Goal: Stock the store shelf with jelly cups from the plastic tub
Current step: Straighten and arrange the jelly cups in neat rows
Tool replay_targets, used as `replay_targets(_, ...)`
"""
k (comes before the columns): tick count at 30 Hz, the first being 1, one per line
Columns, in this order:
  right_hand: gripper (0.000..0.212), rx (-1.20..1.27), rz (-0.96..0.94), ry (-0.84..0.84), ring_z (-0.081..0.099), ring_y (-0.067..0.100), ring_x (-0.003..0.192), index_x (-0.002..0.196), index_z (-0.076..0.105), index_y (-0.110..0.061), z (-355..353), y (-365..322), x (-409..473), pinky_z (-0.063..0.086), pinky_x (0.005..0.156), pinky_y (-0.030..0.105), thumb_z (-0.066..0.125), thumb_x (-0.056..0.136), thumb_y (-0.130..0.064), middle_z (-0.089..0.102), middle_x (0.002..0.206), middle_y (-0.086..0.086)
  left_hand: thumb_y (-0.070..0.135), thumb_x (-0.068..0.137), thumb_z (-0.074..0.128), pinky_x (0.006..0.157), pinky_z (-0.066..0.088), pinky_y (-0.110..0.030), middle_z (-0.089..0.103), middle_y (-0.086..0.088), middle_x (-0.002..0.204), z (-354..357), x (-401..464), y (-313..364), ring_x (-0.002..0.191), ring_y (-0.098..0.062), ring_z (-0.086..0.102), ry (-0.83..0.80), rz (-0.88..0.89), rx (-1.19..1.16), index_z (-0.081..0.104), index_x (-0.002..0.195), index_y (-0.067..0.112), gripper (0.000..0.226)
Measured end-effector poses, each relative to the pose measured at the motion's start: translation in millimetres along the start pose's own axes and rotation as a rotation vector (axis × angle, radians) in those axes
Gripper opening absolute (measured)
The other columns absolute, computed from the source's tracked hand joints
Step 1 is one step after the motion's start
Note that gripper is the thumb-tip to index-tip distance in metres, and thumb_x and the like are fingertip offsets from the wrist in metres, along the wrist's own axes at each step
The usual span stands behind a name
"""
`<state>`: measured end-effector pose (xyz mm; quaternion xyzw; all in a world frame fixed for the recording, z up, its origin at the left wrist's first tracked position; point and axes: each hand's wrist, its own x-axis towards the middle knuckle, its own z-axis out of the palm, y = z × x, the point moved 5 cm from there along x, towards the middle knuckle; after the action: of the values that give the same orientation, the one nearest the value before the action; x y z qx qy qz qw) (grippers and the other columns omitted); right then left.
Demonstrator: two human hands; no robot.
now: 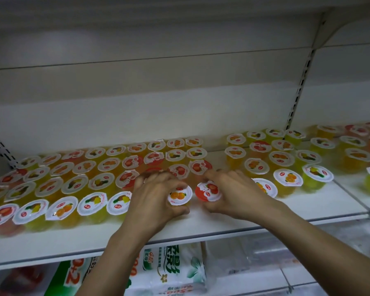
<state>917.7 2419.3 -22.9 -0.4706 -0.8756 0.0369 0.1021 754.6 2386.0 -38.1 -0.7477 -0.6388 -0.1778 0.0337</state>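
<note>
Jelly cups upright, lids skyward — left hand (156, 201) grips orange cup (179, 195), right hand (231, 193) red cup (207, 191).

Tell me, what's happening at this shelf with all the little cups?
A person is filling a white store shelf with jelly cups. The left hand holds an orange-lidded cup and the right hand holds a red-lidded cup, both at the front of the gap between two blocks of cups. Rows of cups already stand to the left, more to the right. The tub is out of view.
</note>
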Motion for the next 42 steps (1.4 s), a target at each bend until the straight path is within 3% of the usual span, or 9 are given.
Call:
replay_targets(8,0.056,0.002,0.036,0.034,0.053,0.019,0.113,0.131,0.045,-0.030,4.7,-5.6,2.1,0.036,0.097,0.033,0.059,0.084,-0.056,0.058,0.127,-0.002,0.064,0.064,0.073,0.095,0.020,-0.028,0.058,0.021,0.114,1.8,-4.1,-0.1,0.112,-0.006,0.049,0.036,0.000,-0.012,0.064,0.113,0.041,0.055)
replay_targets(12,0.069,-0.079,0.001,0.025,0.051,0.017,0.112,0.131,0.045,-0.034,-3.7,-7.1,-2.5,0.034,0.093,0.033,0.044,0.078,-0.078,0.056,0.123,-0.007,0.087,0.063,0.041,0.093,0.025,-0.025,0.055,0.026,0.110,-12.6,-5.2,2.4,0.107,0.000,0.046,0.075,-0.025,-0.040,0.064,0.112,0.045,0.068)
replay_targets(16,0.046,0.118,0.103,0.113,0.058,0.018,0.109,0.125,0.054,-0.039,-32.9,26.4,23.6,0.046,0.091,0.034,0.044,0.088,-0.066,0.060,0.123,-0.007,0.069,0.085,0.043,0.064,0.040,-0.015,0.058,0.024,0.078,-35.2,25.2,13.3,0.072,0.005,0.051,0.008,-0.073,-0.176,0.065,0.096,0.038,0.040)
replay_targets(18,0.040,0.072,0.165,0.122,0.054,0.022,0.114,0.126,0.053,-0.039,-39.8,57.3,51.6,0.042,0.095,0.034,0.047,0.091,-0.058,0.057,0.126,-0.003,0.061,0.091,0.044,0.085,0.043,-0.020,0.062,0.020,0.106,-29.5,50.0,17.9,0.097,-0.002,0.056,-0.035,-0.025,-0.108,0.062,0.114,0.039,0.037)
replay_targets(21,0.041,-0.113,0.231,0.103,0.050,0.028,0.119,0.128,0.054,-0.035,-40.9,102.6,91.6,0.035,0.099,0.037,0.052,0.091,-0.051,0.056,0.131,0.003,0.056,0.095,0.039,0.115,0.018,-0.032,0.041,0.011,0.147,-4.5,93.5,11.6,0.134,-0.013,0.036,-0.171,0.024,0.005,0.046,0.139,0.035,0.049)
replay_targets(30,0.054,-0.031,0.307,-0.081,0.058,0.021,0.109,0.121,0.060,-0.024,-20.9,160.0,135.6,0.045,0.096,0.037,0.073,0.075,-0.048,0.058,0.126,-0.001,0.067,0.093,0.018,0.118,-0.001,-0.044,0.036,0.011,0.152,40.9,149.5,3.2,0.141,-0.009,0.029,-0.314,0.057,0.114,0.040,0.143,0.032,0.064)
replay_targets(35,0.045,0.034,0.235,-0.021,0.063,0.020,0.097,0.109,0.067,-0.020,-15.0,147.4,152.0,0.053,0.084,0.035,0.075,0.071,-0.043,0.065,0.112,-0.001,0.063,0.095,0.020,0.119,-0.002,-0.044,0.034,0.013,0.153,42.1,150.6,3.0,0.143,-0.007,0.025,-0.277,0.084,0.138,0.042,0.141,0.033,0.059)
replay_targets(38,0.034,0.098,0.170,-0.017,0.065,0.018,0.087,0.099,0.072,-0.019,-6.6,131.4,162.6,0.055,0.079,0.035,0.075,0.072,-0.039,0.069,0.101,-0.002,0.072,0.081,0.002,0.119,0.001,-0.049,0.031,0.013,0.154,47.0,151.4,-0.1,0.144,-0.007,0.022,-0.334,0.127,0.195,0.040,0.142,0.034,0.081)
replay_targets(42,0.028,0.084,0.127,0.019,0.066,0.020,0.084,0.097,0.074,-0.012,1.3,114.6,171.1,0.055,0.078,0.036,0.072,0.077,-0.032,0.071,0.095,0.004,0.062,0.096,0.025,0.119,-0.002,-0.046,0.033,0.011,0.154,44.6,153.1,-3.2,0.143,-0.007,0.024,-0.296,0.055,0.100,0.037,0.144,0.031,0.058)
